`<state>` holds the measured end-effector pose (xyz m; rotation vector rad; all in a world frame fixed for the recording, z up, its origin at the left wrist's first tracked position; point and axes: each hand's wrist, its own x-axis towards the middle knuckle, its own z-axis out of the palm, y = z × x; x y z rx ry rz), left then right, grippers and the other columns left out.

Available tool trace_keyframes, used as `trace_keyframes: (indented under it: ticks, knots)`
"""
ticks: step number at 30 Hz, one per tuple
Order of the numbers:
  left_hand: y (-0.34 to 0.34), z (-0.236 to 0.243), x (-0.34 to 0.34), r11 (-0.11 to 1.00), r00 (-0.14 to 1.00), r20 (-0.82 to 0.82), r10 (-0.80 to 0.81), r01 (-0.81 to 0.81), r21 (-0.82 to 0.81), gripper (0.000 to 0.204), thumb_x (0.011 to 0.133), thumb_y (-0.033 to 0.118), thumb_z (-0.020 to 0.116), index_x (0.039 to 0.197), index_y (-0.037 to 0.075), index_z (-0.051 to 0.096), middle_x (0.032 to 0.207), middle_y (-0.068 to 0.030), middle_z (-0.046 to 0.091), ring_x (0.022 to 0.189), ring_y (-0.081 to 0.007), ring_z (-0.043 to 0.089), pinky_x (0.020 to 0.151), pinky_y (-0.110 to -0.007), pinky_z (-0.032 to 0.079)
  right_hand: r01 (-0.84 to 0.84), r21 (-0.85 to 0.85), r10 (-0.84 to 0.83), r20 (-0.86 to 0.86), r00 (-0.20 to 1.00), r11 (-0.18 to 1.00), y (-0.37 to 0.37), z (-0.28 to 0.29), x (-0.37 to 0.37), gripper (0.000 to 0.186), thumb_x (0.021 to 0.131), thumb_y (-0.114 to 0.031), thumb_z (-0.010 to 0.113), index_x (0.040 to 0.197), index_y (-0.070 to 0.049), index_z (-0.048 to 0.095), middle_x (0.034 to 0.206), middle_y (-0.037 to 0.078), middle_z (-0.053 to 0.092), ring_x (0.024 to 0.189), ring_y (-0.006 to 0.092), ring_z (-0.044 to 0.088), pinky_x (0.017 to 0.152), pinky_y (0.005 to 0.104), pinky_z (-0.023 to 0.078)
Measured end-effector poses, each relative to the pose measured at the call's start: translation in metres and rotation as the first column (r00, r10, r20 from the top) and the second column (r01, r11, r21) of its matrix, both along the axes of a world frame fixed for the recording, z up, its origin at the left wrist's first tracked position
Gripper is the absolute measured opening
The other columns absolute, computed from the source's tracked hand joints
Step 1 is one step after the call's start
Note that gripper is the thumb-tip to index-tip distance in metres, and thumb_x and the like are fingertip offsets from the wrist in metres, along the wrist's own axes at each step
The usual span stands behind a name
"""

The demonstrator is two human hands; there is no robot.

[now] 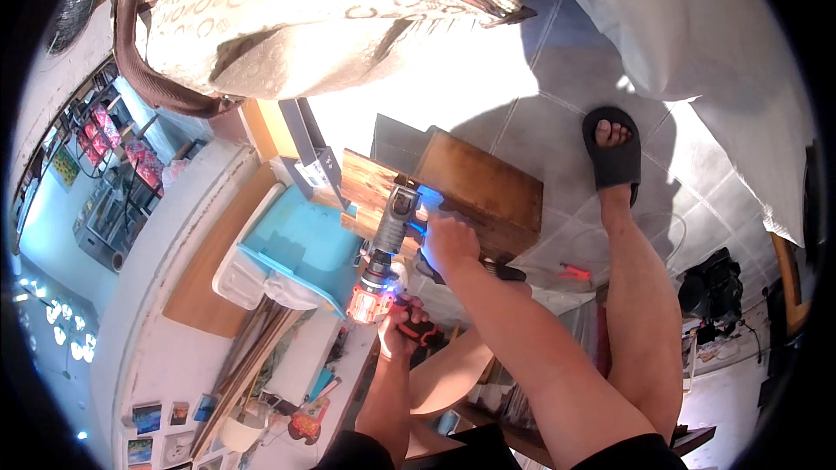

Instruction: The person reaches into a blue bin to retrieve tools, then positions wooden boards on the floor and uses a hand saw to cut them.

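My left hand (402,329) is wrapped around the red and black rear grip of a cordless power tool (370,303). From its front a long dark grey attachment (396,219) reaches away toward a light striped wooden board (364,181). Closed beside that attachment, my right hand (453,244) grips what looks like a dark side handle with blue-lit parts near it. The attachment's far end overlaps the board's edge; whether they touch I cannot tell. Just beyond my right hand sits a brown wooden box (489,187).
A light blue plastic bin (300,239) stands left of the tool. My foot in a black slipper (613,152) rests on the grey tiles at right. A red-handled item (575,271) lies on the floor. Patterned fabric (313,26) hangs at the far side; a black bag (714,292) lies at right.
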<state>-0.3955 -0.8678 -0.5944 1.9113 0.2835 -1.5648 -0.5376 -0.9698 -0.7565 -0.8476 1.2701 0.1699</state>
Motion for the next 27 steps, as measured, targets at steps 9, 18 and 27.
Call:
trace_keyframes:
  ticks: [9,18,27]
  knots:
    - [0.004,-0.006,0.011,1.0,0.999,-0.047,-0.011,0.011,-0.009,0.033,0.078,0.011,0.061,0.111,0.004,0.059,0.099,-0.015,0.064,0.075,-0.0201,0.057,0.079,-0.039,0.051,0.026,-0.107,-0.031,-0.047,0.998,0.994,0.01,-0.004,0.006,0.019,0.093,-0.015,0.054,0.101,-0.004,0.067,0.094,0.022,0.075,0.09,0.0396,0.075,0.078,0.0524,0.06]
    - [0.012,-0.01,0.01,0.999,0.999,-0.044,0.027,-0.028,-0.024,0.03,0.078,0.011,0.062,0.106,0.004,0.061,0.094,-0.0134,0.062,0.073,-0.0194,0.055,0.078,-0.039,0.051,-0.001,-0.092,-0.002,-0.037,0.999,0.996,0.005,-0.002,0.001,0.021,0.096,-0.014,0.051,0.102,-0.004,0.068,0.096,0.021,0.075,0.093,0.0389,0.074,0.08,0.0516,0.06]
    - [0.008,-0.011,0.011,1.0,0.999,-0.033,0.02,-0.021,-0.013,0.028,0.078,0.011,0.063,0.105,0.004,0.062,0.09,-0.0133,0.062,0.072,-0.0197,0.055,0.076,-0.038,0.051,-0.018,-0.047,0.016,-0.037,0.999,0.999,-0.002,0.001,0.002,0.023,0.097,-0.014,0.05,0.104,-0.004,0.069,0.099,0.022,0.075,0.094,0.039,0.075,0.08,0.0506,0.061]
